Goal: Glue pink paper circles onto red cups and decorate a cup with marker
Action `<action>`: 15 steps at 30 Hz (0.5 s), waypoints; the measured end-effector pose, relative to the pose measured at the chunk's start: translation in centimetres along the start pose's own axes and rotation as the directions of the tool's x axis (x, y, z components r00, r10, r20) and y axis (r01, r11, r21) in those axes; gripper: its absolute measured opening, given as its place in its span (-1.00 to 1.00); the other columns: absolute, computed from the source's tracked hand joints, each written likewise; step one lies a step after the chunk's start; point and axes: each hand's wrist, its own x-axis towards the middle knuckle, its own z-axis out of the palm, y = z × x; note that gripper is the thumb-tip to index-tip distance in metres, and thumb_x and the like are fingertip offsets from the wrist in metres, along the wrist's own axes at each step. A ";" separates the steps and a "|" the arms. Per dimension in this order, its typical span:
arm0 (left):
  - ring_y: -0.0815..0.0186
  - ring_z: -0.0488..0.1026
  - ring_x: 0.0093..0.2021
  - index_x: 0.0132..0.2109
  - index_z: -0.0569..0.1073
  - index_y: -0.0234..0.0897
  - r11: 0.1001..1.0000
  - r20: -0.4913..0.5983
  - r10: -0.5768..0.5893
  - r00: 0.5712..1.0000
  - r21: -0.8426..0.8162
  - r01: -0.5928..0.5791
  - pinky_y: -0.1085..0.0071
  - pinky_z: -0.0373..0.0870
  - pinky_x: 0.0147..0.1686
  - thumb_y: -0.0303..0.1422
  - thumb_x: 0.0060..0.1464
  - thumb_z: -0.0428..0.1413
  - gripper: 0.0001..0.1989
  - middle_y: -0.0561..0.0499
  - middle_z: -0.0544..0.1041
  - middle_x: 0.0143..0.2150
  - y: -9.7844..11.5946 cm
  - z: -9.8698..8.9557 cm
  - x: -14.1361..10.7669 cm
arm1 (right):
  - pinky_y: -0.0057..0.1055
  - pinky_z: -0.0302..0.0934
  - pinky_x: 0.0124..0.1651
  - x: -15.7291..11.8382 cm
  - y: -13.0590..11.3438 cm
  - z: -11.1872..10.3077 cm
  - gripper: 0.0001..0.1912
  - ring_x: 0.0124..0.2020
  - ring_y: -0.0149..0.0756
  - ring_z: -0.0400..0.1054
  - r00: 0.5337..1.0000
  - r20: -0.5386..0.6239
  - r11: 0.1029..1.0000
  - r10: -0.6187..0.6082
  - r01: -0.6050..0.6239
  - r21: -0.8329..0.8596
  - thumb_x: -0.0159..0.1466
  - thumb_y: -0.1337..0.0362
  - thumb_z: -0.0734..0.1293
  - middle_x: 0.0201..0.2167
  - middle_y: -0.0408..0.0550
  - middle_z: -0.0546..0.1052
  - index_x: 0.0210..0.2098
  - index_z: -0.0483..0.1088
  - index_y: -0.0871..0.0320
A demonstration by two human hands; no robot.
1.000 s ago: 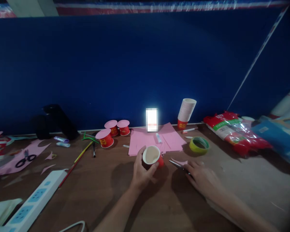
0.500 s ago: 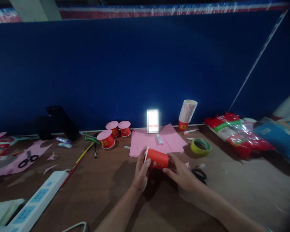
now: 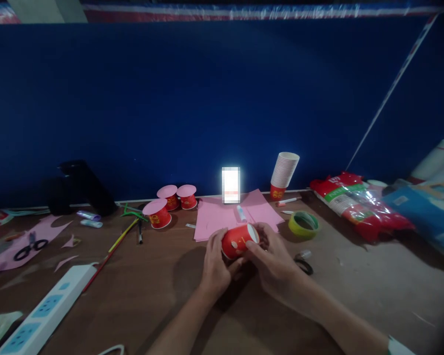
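Between both hands I hold a red paper cup [image 3: 234,242] on its side above the table. The cup's white end faces right and slightly up. My left hand [image 3: 216,259] wraps the left end, its fingers over the top and thumb underneath. My right hand [image 3: 268,251] grips the white-ended side, thumb on the printed wall. Behind the cup lie pink paper sheets [image 3: 214,217] with a small glue-stick-like tube [image 3: 241,213] on them. A pair of black-handled scissors [image 3: 304,266] is partly hidden beside my right wrist.
Red cups topped with pink discs [image 3: 157,217] stand back left. A leaning cup stack [image 3: 284,170], green tape roll [image 3: 304,225] and red plastic bag [image 3: 358,204] are to the right. A power strip [image 3: 46,308], pipe cleaners [image 3: 124,234] and other scissors [image 3: 30,248] lie left.
The cup has been turned round in my hands: its white end, formerly at the left, now faces right. Both hands have shifted their grip on it. The view has moved slightly.
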 end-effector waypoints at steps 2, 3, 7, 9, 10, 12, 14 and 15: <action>-0.02 0.23 0.18 0.14 0.26 -0.26 0.994 0.001 0.039 0.999 0.099 -0.039 0.01 0.20 0.14 -0.22 -0.14 0.27 -0.32 -0.23 0.29 0.15 -0.3 -0.1 0.0 | -0.25 0.36 -0.15 -0.3 0.0 0.2 -0.58 -0.17 -0.17 0.44 1.000 -0.016 1.000 0.018 -0.018 -0.015 0.22 0.12 0.32 -0.13 -0.01 0.50 0.03 0.20 0.07; -0.01 0.24 0.17 0.13 0.27 -0.26 0.991 0.015 0.048 0.999 0.122 -0.050 0.01 0.21 0.13 -0.22 -0.13 0.27 -0.34 -0.23 0.31 0.14 -0.4 -0.1 0.0 | -0.26 0.36 -0.16 -0.4 0.0 0.3 -0.59 -0.18 -0.18 0.44 0.999 -0.022 0.999 0.024 -0.024 -0.020 0.21 0.13 0.33 -0.13 -0.01 0.50 0.00 0.22 0.08; 0.04 0.33 0.06 0.13 0.28 -0.25 0.996 0.085 0.018 0.996 0.081 -0.025 0.09 0.29 0.05 -0.25 -0.10 0.23 -0.38 -0.18 0.39 0.05 0.1 0.0 0.0 | -0.30 0.34 -0.13 -1.1 -0.6 -0.3 -0.57 -0.16 -0.21 0.43 0.999 0.034 0.996 -0.007 0.010 -0.086 0.21 0.19 0.34 -0.10 -0.01 0.49 0.04 0.22 0.10; 0.07 0.37 0.02 0.13 0.28 -0.27 0.998 0.070 -0.070 0.995 0.014 0.069 0.14 0.32 0.00 -0.23 -0.08 0.21 -0.40 -0.17 0.41 0.04 0.5 0.1 0.0 | -0.30 0.34 -0.13 -1.8 -0.6 -0.9 -0.54 -0.15 -0.21 0.43 0.998 0.067 0.988 -0.011 0.021 -0.155 0.22 0.23 0.33 -0.09 0.02 0.49 0.09 0.21 0.12; 0.09 0.39 -0.01 0.12 0.28 -0.29 0.991 0.061 -0.127 0.990 -0.025 0.129 0.16 0.33 -0.02 -0.22 -0.06 0.20 -0.41 -0.17 0.42 0.02 0.7 0.2 -0.1 | -0.29 0.34 -0.14 -2.2 -0.5 -1.3 -0.56 -0.16 -0.20 0.43 0.997 0.071 0.978 -0.011 0.025 -0.208 0.22 0.25 0.32 -0.10 0.04 0.50 0.08 0.24 0.14; 0.12 0.43 -0.07 0.11 0.27 -0.33 0.965 0.066 -0.230 0.971 -0.113 0.236 0.19 0.34 -0.06 -0.20 -0.01 0.16 -0.44 -0.17 0.46 -0.03 1.0 0.3 -0.1 | -0.26 0.33 -0.10 -3.1 -0.2 -2.3 -0.65 -0.13 -0.17 0.42 0.998 0.047 0.942 -0.034 0.048 -0.333 0.22 0.27 0.32 -0.09 0.06 0.50 0.00 0.32 0.15; 0.15 0.45 -0.12 0.08 0.29 -0.35 0.929 0.095 -0.291 0.952 -0.209 0.305 0.22 0.34 -0.09 -0.19 0.06 0.10 -0.51 -0.16 0.50 -0.08 1.2 0.3 -0.1 | -0.24 0.30 -0.05 -3.9 0.5 -3.4 -0.71 -0.09 -0.15 0.41 0.996 0.029 0.889 -0.081 0.086 -0.449 0.22 0.29 0.31 -0.08 0.04 0.50 -0.05 0.37 0.13; 0.15 0.46 -0.14 0.06 0.31 -0.35 0.912 0.103 -0.310 0.945 -0.249 0.326 0.24 0.35 -0.10 -0.18 0.08 0.08 -0.54 -0.15 0.51 -0.10 1.2 0.3 -0.1 | -0.24 0.30 -0.06 -4.1 0.9 -4.0 -0.73 -0.11 -0.16 0.41 0.994 0.025 0.859 -0.105 0.103 -0.501 0.23 0.29 0.30 -0.10 0.03 0.51 -0.07 0.38 0.13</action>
